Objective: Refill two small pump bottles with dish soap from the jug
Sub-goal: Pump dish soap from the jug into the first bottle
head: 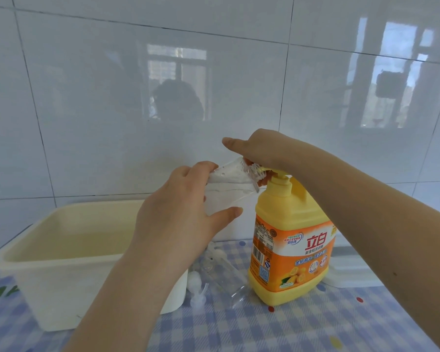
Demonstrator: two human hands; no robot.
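Mid-frame, my left hand (178,212) grips a clear small bottle (226,189), tilted, its neck against the yellow jug's (290,240) pump, which my right hand (262,151) covers, fingers hidden, grip unclear.

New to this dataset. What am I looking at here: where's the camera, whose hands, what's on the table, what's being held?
There is no machine: a person works with bare hands. The single picture comes from a wide-angle camera on their head, looking forward and down.

The left hand grips a small clear bottle, tilted with its open neck at the spout of the yellow jug. The right hand rests on the jug's pump top, seemingly pressing it.

On the checked cloth stand the jug and a cream tub holding pale liquid. Between them lie a second clear bottle and two loose pump heads. A white tray sits behind the jug. A tiled wall is at the back.
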